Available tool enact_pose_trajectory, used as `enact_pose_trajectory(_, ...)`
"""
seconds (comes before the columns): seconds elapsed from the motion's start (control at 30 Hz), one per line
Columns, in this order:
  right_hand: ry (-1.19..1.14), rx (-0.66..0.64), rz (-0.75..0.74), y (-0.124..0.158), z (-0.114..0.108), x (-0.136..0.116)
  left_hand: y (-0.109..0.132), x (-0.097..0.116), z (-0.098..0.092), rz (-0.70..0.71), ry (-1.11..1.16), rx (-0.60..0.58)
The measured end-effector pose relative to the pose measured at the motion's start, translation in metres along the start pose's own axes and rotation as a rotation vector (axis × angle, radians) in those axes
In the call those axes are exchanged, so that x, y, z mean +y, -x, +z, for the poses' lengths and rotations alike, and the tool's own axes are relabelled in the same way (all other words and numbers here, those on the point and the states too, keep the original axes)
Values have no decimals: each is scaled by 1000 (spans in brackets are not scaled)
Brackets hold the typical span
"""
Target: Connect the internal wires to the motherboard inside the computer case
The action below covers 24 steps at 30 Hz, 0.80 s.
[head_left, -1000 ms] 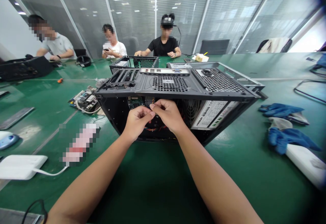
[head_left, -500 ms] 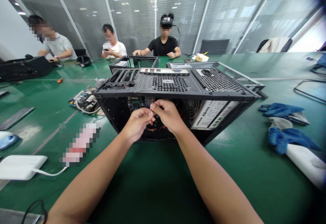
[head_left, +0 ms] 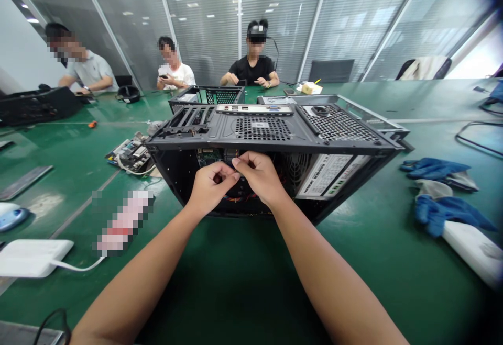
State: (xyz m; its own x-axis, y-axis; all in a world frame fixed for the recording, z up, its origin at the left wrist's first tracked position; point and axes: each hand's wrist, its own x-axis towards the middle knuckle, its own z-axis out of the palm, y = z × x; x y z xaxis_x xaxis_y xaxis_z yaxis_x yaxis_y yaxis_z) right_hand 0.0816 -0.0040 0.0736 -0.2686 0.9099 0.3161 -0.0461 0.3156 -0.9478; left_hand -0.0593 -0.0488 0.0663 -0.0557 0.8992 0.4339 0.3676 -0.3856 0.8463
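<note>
A black computer case lies on the green table, its open side facing me. Both of my hands meet at that opening with fingertips close together. My left hand is pinched, and my right hand is pinched too; what lies between the fingers is too small and hidden to name. Thin coloured wires run inside the case just below the fingers. A labelled power supply and a round fan grille show to the right of my right hand.
A circuit board lies left of the case. Blue gloves and a white power bank are at the right. At the left are a white box and a grey bar. Three people sit across the table.
My left hand's fingers have shifted and curled more, and the reddish piece below them no longer shows. Across the table, the hand of the person in black has moved inward.
</note>
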Motion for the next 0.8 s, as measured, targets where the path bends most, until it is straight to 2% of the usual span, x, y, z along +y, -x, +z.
enact_pose_trajectory(0.13,14,5,3,0,0,0,3,1,6,36,-24,72)
enact_pose_trajectory(0.27,9,-5,-4,1,-1,-1,5,-4,9,-31,33,92)
enact_pose_trajectory(0.5,-49,-54,8,-1,-1,9,4,-15,17,-325,634,-37)
enact_pose_trajectory(0.6,-63,-56,25,-2,0,11,2,-16,17,-411,788,-108)
enact_pose_trajectory(0.7,-65,-33,33,-1,1,9,2,-15,15,-408,741,-88)
enact_pose_trajectory(0.8,-28,-1,17,-1,1,7,2,-12,14,-308,541,-17)
